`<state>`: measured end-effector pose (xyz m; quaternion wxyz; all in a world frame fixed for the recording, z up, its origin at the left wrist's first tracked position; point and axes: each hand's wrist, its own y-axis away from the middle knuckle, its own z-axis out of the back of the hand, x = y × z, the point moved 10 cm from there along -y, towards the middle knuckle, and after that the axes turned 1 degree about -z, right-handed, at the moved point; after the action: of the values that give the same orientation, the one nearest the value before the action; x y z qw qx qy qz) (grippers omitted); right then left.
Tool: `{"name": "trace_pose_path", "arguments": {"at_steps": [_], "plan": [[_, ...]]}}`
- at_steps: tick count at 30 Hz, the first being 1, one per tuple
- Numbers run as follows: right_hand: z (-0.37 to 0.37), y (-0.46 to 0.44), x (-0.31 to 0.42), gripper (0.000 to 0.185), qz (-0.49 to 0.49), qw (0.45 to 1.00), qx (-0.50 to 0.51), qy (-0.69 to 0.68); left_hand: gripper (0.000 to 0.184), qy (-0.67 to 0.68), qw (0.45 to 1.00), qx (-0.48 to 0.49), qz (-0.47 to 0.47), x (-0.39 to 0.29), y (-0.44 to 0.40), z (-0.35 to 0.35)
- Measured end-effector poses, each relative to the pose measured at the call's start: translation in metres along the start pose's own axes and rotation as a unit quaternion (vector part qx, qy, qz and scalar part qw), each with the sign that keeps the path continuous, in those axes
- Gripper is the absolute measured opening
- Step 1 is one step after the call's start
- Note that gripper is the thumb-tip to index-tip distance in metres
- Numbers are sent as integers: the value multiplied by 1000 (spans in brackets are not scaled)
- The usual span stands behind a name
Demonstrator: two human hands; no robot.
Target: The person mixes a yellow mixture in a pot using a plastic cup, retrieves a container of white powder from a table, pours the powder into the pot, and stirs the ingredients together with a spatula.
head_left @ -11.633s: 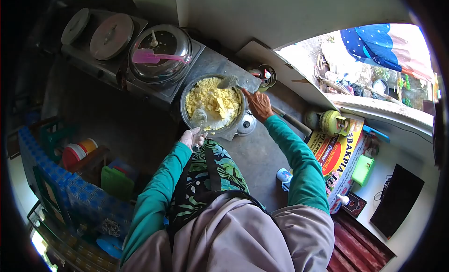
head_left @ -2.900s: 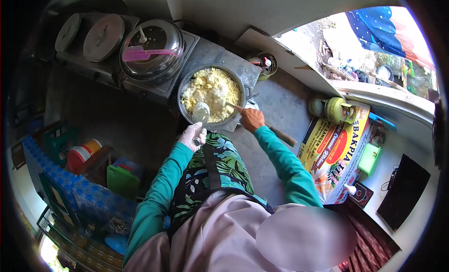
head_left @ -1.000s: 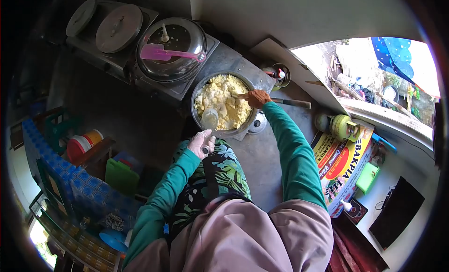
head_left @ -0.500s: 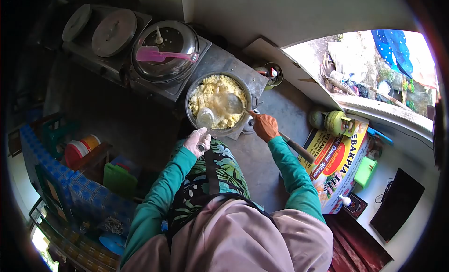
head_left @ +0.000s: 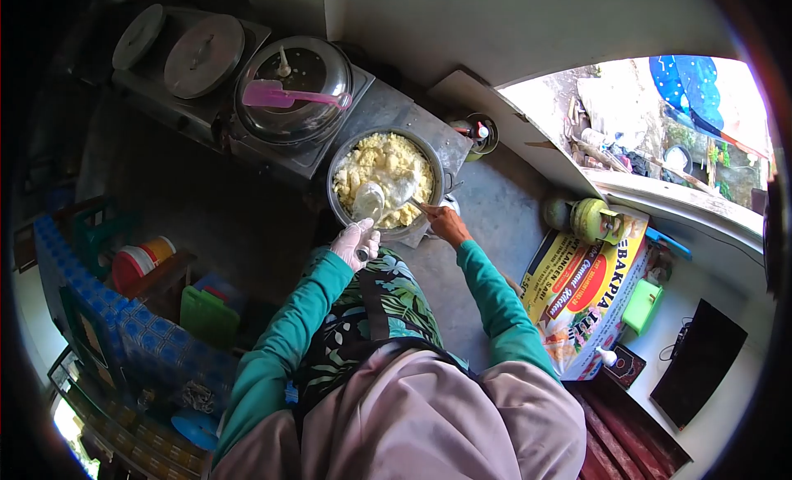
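Observation:
A wide metal pot [head_left: 334, 206] holds a pale yellow, crumbly mass [head_left: 375, 157]. My left hand [head_left: 355, 242], in a thin clear glove, is closed around the handle of a ladle [head_left: 369, 198], whose pale round head rests in the food at the near side. My right hand [head_left: 448, 226], ungloved, grips a long-handled metal turner [head_left: 419, 204]. Its head is in the mass beside the ladle and partly covered by food; the rear of its wooden handle passes under my forearm.
Left of the pot, a domed lid [head_left: 305, 121] carries a pink spatula [head_left: 280, 95] on the stove counter. Farther left lie flat round lids [head_left: 204, 57]. A green gas cylinder [head_left: 594, 222] and a printed carton [head_left: 590, 294] are at right. A blue-patterned cloth [head_left: 148, 327] hangs at left.
My right hand has drawn back toward me and left, bringing the turner's head lower and deeper into the food. My left hand and the ladle have shifted slightly right.

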<state>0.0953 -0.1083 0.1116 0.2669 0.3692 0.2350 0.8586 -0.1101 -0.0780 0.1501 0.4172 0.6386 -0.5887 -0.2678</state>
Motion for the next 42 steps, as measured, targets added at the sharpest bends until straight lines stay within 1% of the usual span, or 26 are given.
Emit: {"name": "trace_pose_path", "arguments": {"at_steps": [2,4,6,7,9,10,11,12,14,17,19,21,22,24,26,27,28,29,31,32,35,37,38,40,41,42], "plan": [[33,19,24,36,-41,996,-12,76,24,-6,1000,16,14,1,-5,-6],[58,17,52,37,-13,993,-17,118,25,14,999,17,44,2,-12,-9],[72,10,71,38,1,964,3,264,26,18,998,22,48,2,-16,-9],[83,8,93,32,80,942,-57,321,25,17,998,35,50,1,-18,-10],[92,0,120,27,111,926,-85,350,21,31,998,32,42,0,-21,-5],[95,-6,136,23,139,907,-115,380,21,33,998,31,43,1,-21,-3],[85,-19,142,13,157,868,-133,451,19,27,999,12,17,-3,-22,1],[72,-37,135,12,109,861,-110,485,18,21,1000,-5,-10,-8,-23,5],[49,-63,143,15,105,849,-62,515,19,45,999,-14,-16,-9,-15,1],[14,-91,145,13,104,837,-17,536,22,53,998,-22,-30,-15,-20,11],[1,-99,142,12,88,843,-19,530,24,38,998,-16,-41,-17,-26,12],[-2,-105,137,12,52,860,-40,505,21,57,998,-40,-9,-14,-25,14],[-7,-100,133,13,70,856,-60,509,21,57,997,-44,-12,-15,-21,20],[-10,-73,136,19,138,850,-102,499,17,60,998,-28,4,-18,-19,17],[-1,-60,125,24,79,859,-108,495,14,67,997,-9,26,-14,-21,10],[1,-49,123,33,106,880,-94,454,13,70,997,-4,41,-7,-21,10],[4,-43,113,33,103,880,-91,454,13,73,996,2,57,1,-20,10],[6,-40,104,38,110,894,-70,428,25,54,998,-20,-2,-4,-21,16],[15,-40,77,53,123,921,-46,367,25,60,998,4,-7,-3,-17,11],[29,-28,73,57,89,932,-16,351,25,65,998,22,-10,-3,-16,12],[66,0,73,54,48,951,-6,304,25,64,998,20,-5,0,-11,16],[90,26,102,38,128,920,-95,359,25,78,997,2,8,3,-10,20],[97,29,105,38,128,919,-96,361,25,78,997,4,9,5,-12,20],[106,31,108,37,119,915,-98,373,24,59,998,4,-24,2,-9,21],[107,22,101,30,80,920,-90,373,24,59,998,4,-25,2,-6,19],[104,12,102,30,83,919,-91,374,23,74,997,2,-22,2,-3,16]]}}
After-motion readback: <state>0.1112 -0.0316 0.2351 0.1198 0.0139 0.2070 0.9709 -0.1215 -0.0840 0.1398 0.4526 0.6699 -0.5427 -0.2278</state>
